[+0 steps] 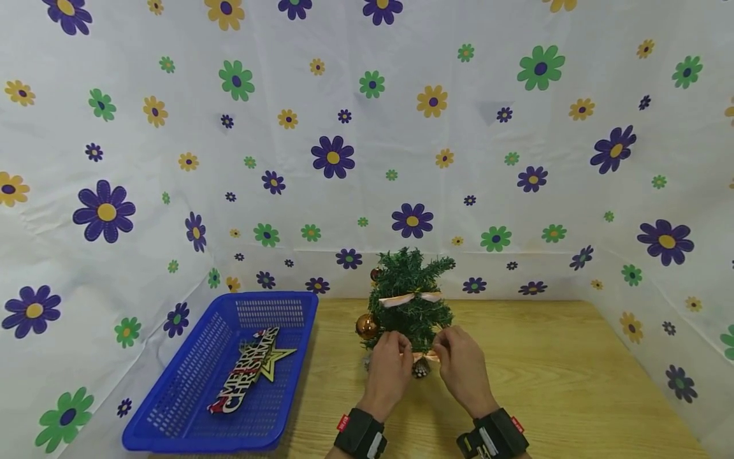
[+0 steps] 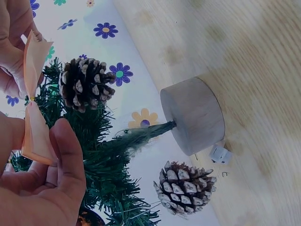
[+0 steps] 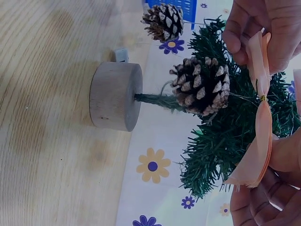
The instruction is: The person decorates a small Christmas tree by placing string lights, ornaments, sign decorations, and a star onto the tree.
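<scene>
A small artificial Christmas tree [image 1: 410, 268] stands upright on a round wooden base [image 2: 195, 115]. Low on its front is a peach ribbon bow [image 3: 263, 127] with a gold tie at its middle. My left hand [image 1: 390, 370] pinches one loop of this bow between thumb and fingers. At the other loop, my right hand [image 1: 463, 366] has its fingertips pinched on the ribbon. A pinecone [image 2: 87, 84] hangs just below the bow, and another pinecone [image 2: 185, 188] hangs to its left. Higher up sits a pale bow [image 1: 401, 299], and an orange bauble [image 1: 367, 326] is on the left side.
To the left, a blue plastic basket [image 1: 287, 408] holds a Merry Christmas sign [image 1: 243, 376] and a gold star [image 1: 278, 361]. A small white piece [image 2: 220, 154] lies beside the base on the wooden table [image 1: 550, 376]. Flower-patterned sheeting [image 1: 367, 191] surrounds the table.
</scene>
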`<action>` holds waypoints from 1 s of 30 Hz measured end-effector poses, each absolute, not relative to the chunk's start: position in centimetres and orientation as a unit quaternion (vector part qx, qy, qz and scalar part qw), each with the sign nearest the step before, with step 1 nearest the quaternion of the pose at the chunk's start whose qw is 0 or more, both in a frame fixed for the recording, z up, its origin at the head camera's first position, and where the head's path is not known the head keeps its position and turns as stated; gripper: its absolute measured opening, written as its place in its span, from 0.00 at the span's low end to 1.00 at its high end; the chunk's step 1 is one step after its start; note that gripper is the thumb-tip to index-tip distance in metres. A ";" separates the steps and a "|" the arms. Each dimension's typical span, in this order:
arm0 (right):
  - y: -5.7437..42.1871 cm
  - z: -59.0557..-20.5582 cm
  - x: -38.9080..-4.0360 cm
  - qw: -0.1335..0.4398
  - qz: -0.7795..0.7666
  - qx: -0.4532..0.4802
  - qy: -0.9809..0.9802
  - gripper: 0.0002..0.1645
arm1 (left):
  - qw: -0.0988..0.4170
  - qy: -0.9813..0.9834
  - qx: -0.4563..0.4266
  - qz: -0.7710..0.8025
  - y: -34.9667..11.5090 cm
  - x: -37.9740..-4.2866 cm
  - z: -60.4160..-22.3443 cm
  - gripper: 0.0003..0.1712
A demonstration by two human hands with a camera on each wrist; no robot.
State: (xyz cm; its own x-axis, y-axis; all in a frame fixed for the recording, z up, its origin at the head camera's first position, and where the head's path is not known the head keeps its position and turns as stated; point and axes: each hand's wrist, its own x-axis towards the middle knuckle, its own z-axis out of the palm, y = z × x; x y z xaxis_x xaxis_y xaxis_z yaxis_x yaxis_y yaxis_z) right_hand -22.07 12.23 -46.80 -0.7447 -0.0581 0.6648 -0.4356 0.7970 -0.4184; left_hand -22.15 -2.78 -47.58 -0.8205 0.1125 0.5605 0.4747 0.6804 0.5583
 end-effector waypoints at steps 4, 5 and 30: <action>12.2 -46.7 -22.1 0.330 0.293 0.146 -0.885 0.07 | 0.248 -0.879 -0.168 -0.371 -2.9 -22.0 -47.5 0.01; 12.2 -46.7 -22.2 0.331 0.295 0.149 -0.884 0.07 | 0.247 -0.879 -0.168 -0.372 -2.9 -21.9 -47.4 0.01; 17.3 -46.1 -17.3 0.223 0.188 0.118 -0.949 0.68 | 0.205 -0.963 -0.057 -0.164 -12.1 -16.8 -46.8 0.54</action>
